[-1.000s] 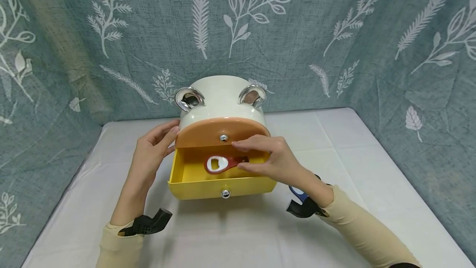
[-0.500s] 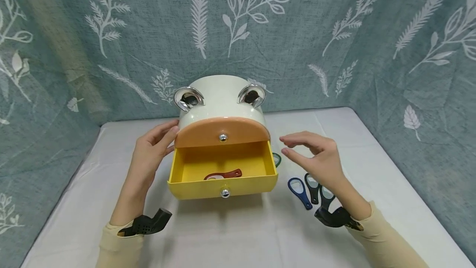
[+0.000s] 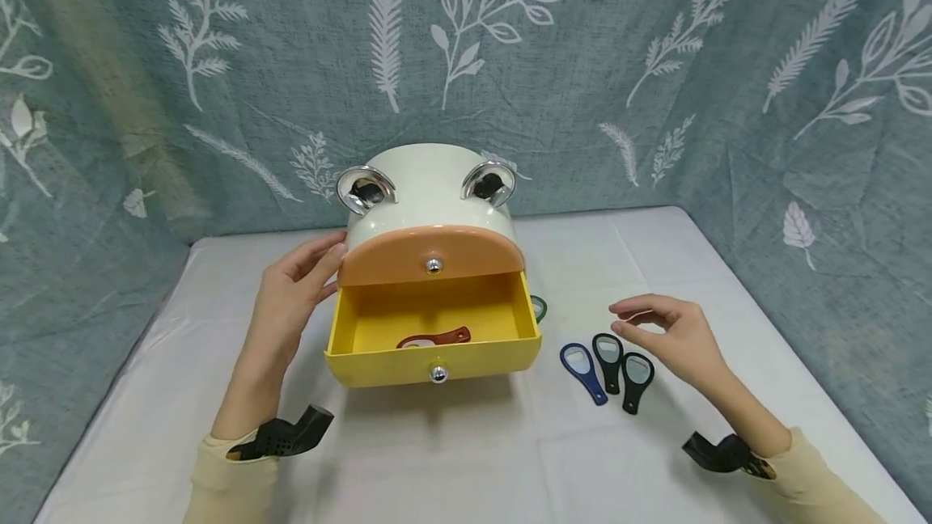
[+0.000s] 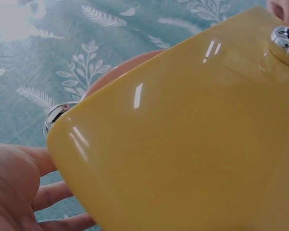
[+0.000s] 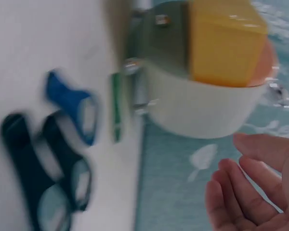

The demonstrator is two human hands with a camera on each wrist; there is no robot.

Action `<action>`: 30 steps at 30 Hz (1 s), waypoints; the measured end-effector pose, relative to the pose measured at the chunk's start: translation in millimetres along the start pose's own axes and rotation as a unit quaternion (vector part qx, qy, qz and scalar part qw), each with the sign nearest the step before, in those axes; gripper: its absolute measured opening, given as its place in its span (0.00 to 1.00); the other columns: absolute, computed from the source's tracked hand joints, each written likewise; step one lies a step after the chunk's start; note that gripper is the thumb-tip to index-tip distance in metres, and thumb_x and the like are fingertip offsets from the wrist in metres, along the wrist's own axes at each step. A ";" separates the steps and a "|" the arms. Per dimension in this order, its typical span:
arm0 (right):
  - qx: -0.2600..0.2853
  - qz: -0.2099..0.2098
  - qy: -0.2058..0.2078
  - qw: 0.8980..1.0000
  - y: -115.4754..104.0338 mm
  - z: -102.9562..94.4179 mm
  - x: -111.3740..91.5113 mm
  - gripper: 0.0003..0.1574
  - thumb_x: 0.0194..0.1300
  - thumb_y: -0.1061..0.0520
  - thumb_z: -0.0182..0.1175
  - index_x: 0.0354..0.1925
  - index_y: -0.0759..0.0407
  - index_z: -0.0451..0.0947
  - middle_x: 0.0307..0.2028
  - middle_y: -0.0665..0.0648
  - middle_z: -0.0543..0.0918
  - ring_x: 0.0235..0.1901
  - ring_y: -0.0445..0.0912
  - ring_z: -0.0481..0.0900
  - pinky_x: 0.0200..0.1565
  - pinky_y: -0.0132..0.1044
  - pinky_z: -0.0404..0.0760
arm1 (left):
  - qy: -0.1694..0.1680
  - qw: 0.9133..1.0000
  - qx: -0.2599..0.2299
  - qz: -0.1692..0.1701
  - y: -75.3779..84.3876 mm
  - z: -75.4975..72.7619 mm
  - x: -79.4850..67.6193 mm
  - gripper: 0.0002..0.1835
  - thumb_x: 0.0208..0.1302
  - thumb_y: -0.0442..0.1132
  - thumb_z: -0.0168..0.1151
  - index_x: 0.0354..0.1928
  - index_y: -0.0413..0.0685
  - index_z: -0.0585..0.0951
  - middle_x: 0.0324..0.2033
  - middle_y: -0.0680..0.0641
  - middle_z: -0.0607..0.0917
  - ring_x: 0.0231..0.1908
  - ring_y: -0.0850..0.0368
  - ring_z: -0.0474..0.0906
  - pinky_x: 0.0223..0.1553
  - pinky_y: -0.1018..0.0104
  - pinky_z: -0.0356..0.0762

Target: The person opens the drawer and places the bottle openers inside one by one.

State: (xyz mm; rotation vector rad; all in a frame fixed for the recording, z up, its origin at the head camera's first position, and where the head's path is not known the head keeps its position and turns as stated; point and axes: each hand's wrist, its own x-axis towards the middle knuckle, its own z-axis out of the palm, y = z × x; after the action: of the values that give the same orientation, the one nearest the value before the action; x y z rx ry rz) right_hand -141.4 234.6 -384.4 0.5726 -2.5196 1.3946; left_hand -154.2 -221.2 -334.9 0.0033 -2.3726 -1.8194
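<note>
A white box shaped like an animal head (image 3: 429,172) has an orange upper drawer (image 3: 393,257) shut and a yellow lower drawer (image 3: 393,366) pulled out. A red bottle opener (image 3: 453,336) lies in the yellow drawer, partly hidden by its front wall. My left hand (image 3: 285,297) touches the box's left side with loosely bent fingers. In the air to the right, my right hand (image 3: 677,340) holds nothing, thumb and fingers apart. Beside it on the table lie a blue bottle opener (image 3: 593,386) and two black bottle openers (image 3: 610,378).
A green bottle opener (image 3: 540,308) shows partly from behind the drawer's right side. White cloth covers the table (image 3: 466,459). A grey-green leaf-patterned curtain (image 3: 568,103) stands behind and at both sides. Silver knobs (image 3: 438,374) project from the drawers.
My right hand has let go of the red bottle opener in the yellow drawer and moved right, beyond the other openers. The left hand stays at the box's side.
</note>
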 end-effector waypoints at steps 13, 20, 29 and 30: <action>0.044 -0.002 -0.157 0.987 51.7 34.2 54.6 0.22 0.57 0.62 0.74 0.50 0.67 0.83 0.47 0.63 0.84 0.46 0.62 0.80 0.48 0.47 0.83 | 0.004 1.000 0.005 0.006 3.7 -1.6 -0.3 0.32 0.70 0.58 0.56 0.69 0.46 0.72 0.61 0.42 0.75 0.59 0.48 0.72 0.53 0.59 0.77; 0.006 -0.033 -0.203 0.979 55.4 52.0 77.7 0.29 0.54 0.62 0.75 0.55 0.64 0.81 0.51 0.55 0.83 0.51 0.56 0.79 0.49 0.45 0.82 | 0.001 1.000 0.003 0.004 3.5 -1.3 -0.4 0.33 0.70 0.58 0.57 0.69 0.47 0.72 0.62 0.42 0.74 0.59 0.49 0.72 0.51 0.64 0.78; 0.004 -0.027 -0.260 0.965 69.9 67.2 92.0 0.37 0.52 0.62 0.77 0.61 0.60 0.78 0.57 0.53 0.80 0.56 0.52 0.76 0.53 0.44 0.80 | 0.003 1.000 0.006 0.000 1.7 2.3 -1.1 0.33 0.70 0.58 0.56 0.69 0.46 0.71 0.63 0.42 0.74 0.60 0.47 0.71 0.52 0.61 0.77; 0.005 -0.020 -0.263 0.965 71.0 68.0 92.2 0.38 0.51 0.62 0.77 0.61 0.59 0.79 0.57 0.53 0.81 0.55 0.52 0.76 0.54 0.44 0.79 | 0.002 1.000 0.005 -0.001 1.5 2.7 -1.4 0.33 0.70 0.58 0.56 0.69 0.46 0.71 0.63 0.42 0.74 0.60 0.47 0.71 0.52 0.61 0.77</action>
State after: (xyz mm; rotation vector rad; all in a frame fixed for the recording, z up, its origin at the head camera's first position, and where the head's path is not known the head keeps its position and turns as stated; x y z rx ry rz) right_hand -254.6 189.4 -442.0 1.1172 -2.8694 1.3841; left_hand -153.1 -218.1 -334.3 0.0093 -2.3792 -1.8071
